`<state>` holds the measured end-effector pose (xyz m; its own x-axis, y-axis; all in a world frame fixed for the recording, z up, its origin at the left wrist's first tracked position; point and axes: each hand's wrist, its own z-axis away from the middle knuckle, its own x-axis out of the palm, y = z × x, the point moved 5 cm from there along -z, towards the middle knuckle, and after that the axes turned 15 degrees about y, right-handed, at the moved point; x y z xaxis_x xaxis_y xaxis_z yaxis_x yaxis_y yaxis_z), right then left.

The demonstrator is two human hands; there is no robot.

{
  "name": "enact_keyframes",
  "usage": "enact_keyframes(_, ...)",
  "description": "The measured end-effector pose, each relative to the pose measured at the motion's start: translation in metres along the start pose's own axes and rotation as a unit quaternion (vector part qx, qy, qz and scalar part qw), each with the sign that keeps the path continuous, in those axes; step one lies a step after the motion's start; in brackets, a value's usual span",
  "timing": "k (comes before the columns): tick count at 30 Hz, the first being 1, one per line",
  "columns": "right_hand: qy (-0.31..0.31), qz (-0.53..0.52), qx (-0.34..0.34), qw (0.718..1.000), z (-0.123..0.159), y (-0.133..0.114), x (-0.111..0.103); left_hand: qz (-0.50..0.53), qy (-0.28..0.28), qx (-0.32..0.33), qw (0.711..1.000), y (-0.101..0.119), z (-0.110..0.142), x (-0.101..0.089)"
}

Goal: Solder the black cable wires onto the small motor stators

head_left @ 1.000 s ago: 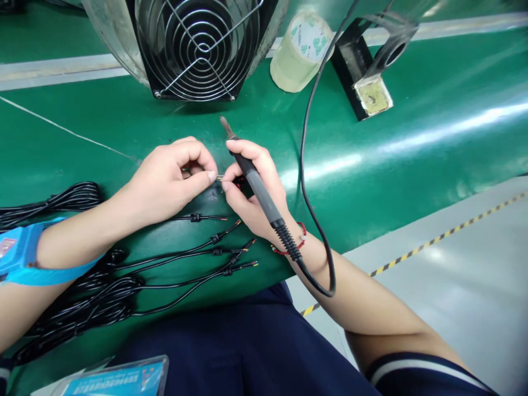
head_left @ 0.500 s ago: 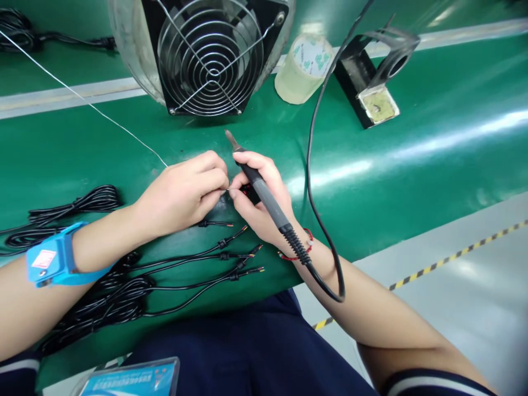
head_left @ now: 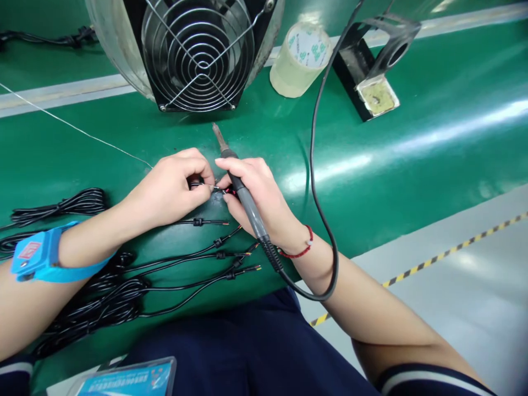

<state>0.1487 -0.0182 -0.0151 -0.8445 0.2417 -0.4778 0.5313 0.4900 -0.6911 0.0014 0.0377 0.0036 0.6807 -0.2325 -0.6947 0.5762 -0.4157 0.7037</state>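
My left hand (head_left: pixel 171 184) is closed in a pinch, and a thin silvery solder wire (head_left: pixel 91 135) runs into it from the left. A fine tip shows at its fingertips; something dark sits in the gap behind them. Across my right hand (head_left: pixel 272 203) lies a soldering iron (head_left: pixel 249 209), gripped with its metal tip pointing up and away, toward the fan. The same hand's fingertips also pinch a small black piece with red bits (head_left: pixel 231 191), partly hidden by the iron. Both hands' fingertips nearly meet above the green mat (head_left: pixel 371 203).
A fan with a wire guard (head_left: pixel 202 66) stands ahead. Right of it are a tape roll (head_left: pixel 295 66) and an iron stand with sponge (head_left: pixel 377 99). The iron's cord (head_left: pixel 315 165) loops down the right. Black cables (head_left: pixel 198 286) with stripped ends lie at near left.
My fingertips have drawn slightly apart and shifted left, showing more of the fine wire and the red bits between them. The view has shifted slightly too.
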Motion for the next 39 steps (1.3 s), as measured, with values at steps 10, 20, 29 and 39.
enact_keyframes(10,0.005,0.035,0.01,0.999,-0.006,0.002,0.006,0.016,-0.005,-0.039,0.999,-0.005,0.0,0.001)
enact_keyframes(20,0.06,0.005,0.053,0.997,0.0,-0.015,-0.023,0.02,-0.007,-0.048,0.999,-0.002,0.002,0.007)
enact_keyframes(29,0.207,-0.028,0.076,0.975,0.034,-0.029,-0.053,0.03,-0.004,-0.054,0.998,0.003,0.003,0.01)
enact_keyframes(39,0.244,-0.028,0.132,0.96,0.054,-0.023,-0.054,0.021,-0.003,-0.083,0.996,0.003,0.005,0.011)
